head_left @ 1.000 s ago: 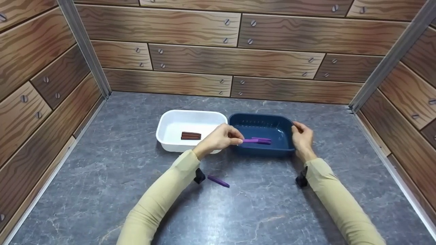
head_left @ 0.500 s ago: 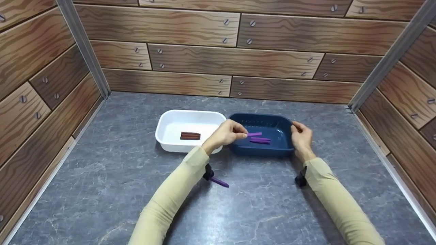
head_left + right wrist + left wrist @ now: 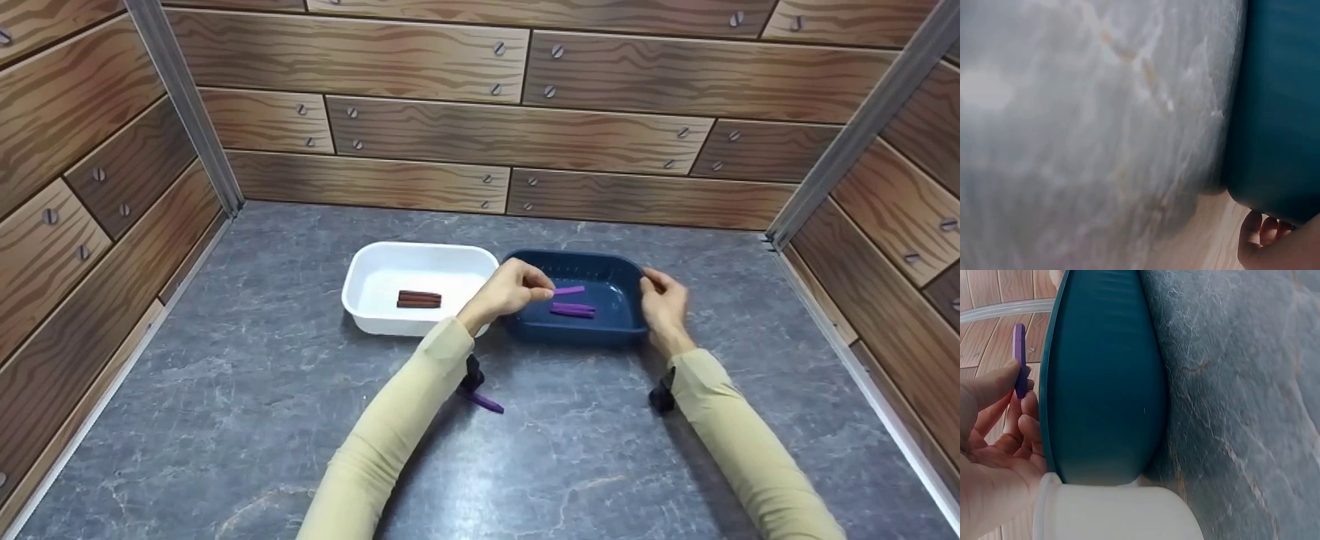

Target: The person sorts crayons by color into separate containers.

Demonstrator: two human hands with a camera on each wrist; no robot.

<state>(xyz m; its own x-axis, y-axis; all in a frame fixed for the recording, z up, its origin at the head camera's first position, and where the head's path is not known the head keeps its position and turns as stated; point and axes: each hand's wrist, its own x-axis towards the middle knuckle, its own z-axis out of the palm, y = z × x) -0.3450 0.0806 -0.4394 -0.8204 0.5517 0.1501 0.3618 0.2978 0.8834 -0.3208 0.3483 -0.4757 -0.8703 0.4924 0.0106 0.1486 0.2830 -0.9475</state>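
My left hand [image 3: 510, 289] pinches one end of a purple crayon [image 3: 568, 290] between thumb and fingers, above the dark blue bin. In the left wrist view the crayon [image 3: 1019, 360] points up from the fingertips, beside the bin's rim. Several purple crayons [image 3: 573, 310] lie side by side on the bin's floor. My right hand [image 3: 666, 306] grips the right end of the blue bin [image 3: 577, 335]; its fingers curl against the outer wall in the right wrist view. Another purple crayon [image 3: 487, 403] lies on the table, partly hidden by the left wrist's camera.
A white bin [image 3: 390, 326] stands against the blue bin's left side. Several brown crayons [image 3: 419, 299] lie in a row inside it. The grey marbled table [image 3: 570, 457] is bounded by wood-patterned walls [image 3: 450, 127] at the back and both sides.
My left hand has moved right and slightly away with its crayon, which now lies farther back than the crayons in the blue bin. The right hand has stayed on the bin.
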